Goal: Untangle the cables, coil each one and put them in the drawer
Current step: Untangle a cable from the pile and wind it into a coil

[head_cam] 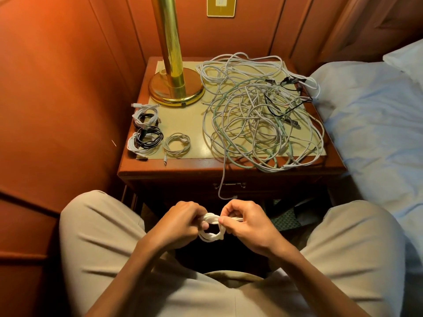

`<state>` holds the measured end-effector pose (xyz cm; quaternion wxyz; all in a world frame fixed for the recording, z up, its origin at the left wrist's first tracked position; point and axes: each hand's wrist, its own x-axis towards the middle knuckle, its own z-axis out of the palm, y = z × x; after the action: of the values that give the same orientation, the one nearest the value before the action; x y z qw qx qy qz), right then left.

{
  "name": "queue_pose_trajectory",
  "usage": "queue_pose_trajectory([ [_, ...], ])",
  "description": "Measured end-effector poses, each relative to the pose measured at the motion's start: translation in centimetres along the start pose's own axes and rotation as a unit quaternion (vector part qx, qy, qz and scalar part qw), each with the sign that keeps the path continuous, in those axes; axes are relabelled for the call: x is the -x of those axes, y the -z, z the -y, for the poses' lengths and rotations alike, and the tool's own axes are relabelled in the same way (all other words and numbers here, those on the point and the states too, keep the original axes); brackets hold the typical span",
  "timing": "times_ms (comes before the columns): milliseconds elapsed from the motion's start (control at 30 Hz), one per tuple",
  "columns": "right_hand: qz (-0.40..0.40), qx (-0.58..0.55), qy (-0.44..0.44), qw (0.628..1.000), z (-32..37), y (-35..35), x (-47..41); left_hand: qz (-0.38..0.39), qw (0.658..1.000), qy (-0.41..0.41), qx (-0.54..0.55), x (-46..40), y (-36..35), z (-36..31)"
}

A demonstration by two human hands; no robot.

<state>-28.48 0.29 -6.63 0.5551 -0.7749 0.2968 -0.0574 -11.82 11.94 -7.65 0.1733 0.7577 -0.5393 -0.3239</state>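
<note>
Two hands meet low in the view, over the gap between the person's knees, both working one small white coil (211, 227) of smooth, round cable. The left hand (183, 221) has its grip curled round the coil's nine o'clock side; the right hand (246, 223) pinches the loops at three o'clock between thumb and fingertips, a short straight end poking out past the pinch.

On the desk (196, 124) at twelve o'clock from the hands, a large loose tangle (261, 120) of thin cables, mostly white with one pale green and a few black, sprawls over the right half. One white strand (222, 179) hangs from it over the front edge, down past the drawer (229, 191) and its metal handle. The drawer front sits flush with the desk's frame.

At the desk's nine o'clock side lie finished coils: a white-and-black pair (146, 115), a second black-and-white stack (145, 139) just in front of it, and a single pale ring (176, 145) beside that.

A polished brass lamp (175, 85) with a round base stands at the back left. The desktop is a smooth cream inset framed in reddish wood. Wood-panelled walls close in behind and to the left; a bed (377, 124) with pale blue, rumpled sheets lies at three o'clock.
</note>
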Motion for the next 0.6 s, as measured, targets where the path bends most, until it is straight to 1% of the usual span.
queue_pose_trajectory([
  [100,-0.014,0.041,0.030,0.999,0.7,0.6,-0.2,0.022,0.997,-0.003,0.075,0.3,0.5,-0.1],
  [233,-0.082,0.176,0.079,0.978,0.2,1.3,-0.4,0.012,0.979,-0.010,0.204,0.7,2.2,0.1],
  [300,-0.108,0.174,0.093,0.974,0.4,1.4,-0.3,0.009,0.969,-0.015,0.246,0.9,3.0,0.0],
  [367,-0.121,0.142,0.112,0.976,0.8,1.3,-0.3,0.012,0.961,-0.027,0.277,0.9,3.7,-0.3],
  [400,-0.117,0.106,0.110,0.981,1.1,1.3,-0.3,0.015,0.956,-0.030,0.293,0.9,4.1,-0.4],
  [500,-0.050,-0.042,0.062,0.996,2.7,1.8,-0.9,0.014,0.946,-0.030,0.322,0.8,5.5,-0.7],
  [567,-0.007,-0.112,0.047,0.993,3.8,2.3,-1.4,0.008,0.941,-0.028,0.337,0.6,6.5,-0.9],
  [600,0.001,-0.131,0.048,0.990,4.2,2.6,-1.7,0.003,0.939,-0.027,0.342,0.4,6.9,-0.9],
])
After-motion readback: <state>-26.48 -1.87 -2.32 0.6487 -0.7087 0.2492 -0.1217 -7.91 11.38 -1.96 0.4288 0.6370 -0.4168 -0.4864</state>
